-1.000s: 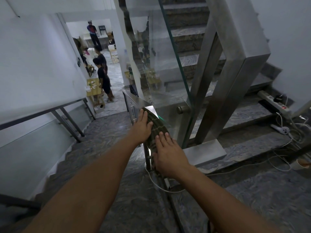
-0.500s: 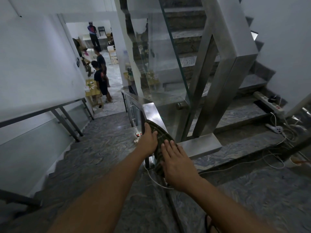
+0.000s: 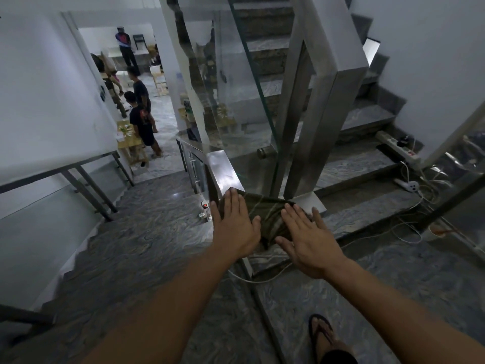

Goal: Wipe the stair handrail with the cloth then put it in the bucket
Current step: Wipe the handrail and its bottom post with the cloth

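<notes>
A dark green striped cloth (image 3: 267, 216) lies spread over the near end of the flat steel handrail (image 3: 224, 170), which runs down and away beside the descending stairs. My left hand (image 3: 235, 225) presses flat on the cloth's left part, fingers together and pointing forward. My right hand (image 3: 308, 237) lies flat on the cloth's right edge with fingers spread. Neither hand curls around the cloth. No bucket is in view.
A glass panel (image 3: 252, 82) and thick steel posts (image 3: 325, 106) rise just beyond the cloth. White cables and a power strip (image 3: 396, 148) lie on the steps at right. Stairs drop away at left; three people stand in the room below (image 3: 140, 119). My sandalled foot (image 3: 324, 340) is at the bottom.
Both hands have slid the cloth back toward me along the rail. The cloth has gone from bunched to spread wide, and my right hand has moved out to the right.
</notes>
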### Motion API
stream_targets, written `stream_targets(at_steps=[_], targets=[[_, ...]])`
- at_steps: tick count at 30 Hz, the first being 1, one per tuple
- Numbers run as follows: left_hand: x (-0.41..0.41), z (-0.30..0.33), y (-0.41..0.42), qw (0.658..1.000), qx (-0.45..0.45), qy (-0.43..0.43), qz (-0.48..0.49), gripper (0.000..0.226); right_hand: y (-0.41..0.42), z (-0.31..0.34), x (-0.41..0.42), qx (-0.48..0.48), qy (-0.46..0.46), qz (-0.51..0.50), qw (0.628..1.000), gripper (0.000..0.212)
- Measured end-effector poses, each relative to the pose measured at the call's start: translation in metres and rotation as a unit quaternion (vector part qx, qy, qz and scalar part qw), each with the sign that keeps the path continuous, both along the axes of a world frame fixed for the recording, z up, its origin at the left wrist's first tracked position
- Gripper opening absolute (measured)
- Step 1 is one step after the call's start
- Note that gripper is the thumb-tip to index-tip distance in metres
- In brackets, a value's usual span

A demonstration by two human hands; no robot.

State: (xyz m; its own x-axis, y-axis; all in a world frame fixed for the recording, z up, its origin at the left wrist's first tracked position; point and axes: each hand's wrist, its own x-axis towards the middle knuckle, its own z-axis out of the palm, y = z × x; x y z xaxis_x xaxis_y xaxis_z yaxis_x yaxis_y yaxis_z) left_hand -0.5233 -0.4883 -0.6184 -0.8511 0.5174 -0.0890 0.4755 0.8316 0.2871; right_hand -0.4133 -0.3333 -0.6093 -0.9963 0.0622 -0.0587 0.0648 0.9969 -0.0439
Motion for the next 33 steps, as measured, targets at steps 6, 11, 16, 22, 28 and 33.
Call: stream_targets(at_steps=[6,11,16,22,28,33], targets=[[0.03,0.004,0.012,0.995,-0.045,0.031,-0.081,0.065,0.039,-0.005,-0.003,-0.064,0.038,-0.014,0.997,0.063],[0.035,0.004,0.013,0.988,-0.056,0.069,-0.124,0.058,0.065,-0.007,-0.011,-0.123,0.06,0.008,0.991,0.052],[0.036,-0.006,0.017,0.985,0.007,0.127,-0.118,0.056,0.076,-0.018,-0.014,-0.113,0.115,0.018,0.987,0.047],[0.045,-0.009,0.038,0.976,-0.005,0.18,-0.125,0.039,0.09,-0.024,-0.016,-0.085,0.144,0.025,0.986,0.048],[0.048,-0.007,0.061,0.975,-0.029,0.181,-0.128,0.058,0.103,-0.028,-0.012,-0.095,0.167,0.022,0.981,0.051],[0.048,-0.009,0.075,0.973,-0.03,0.179,-0.141,0.062,0.111,-0.028,-0.013,-0.02,0.19,0.043,0.981,0.043]])
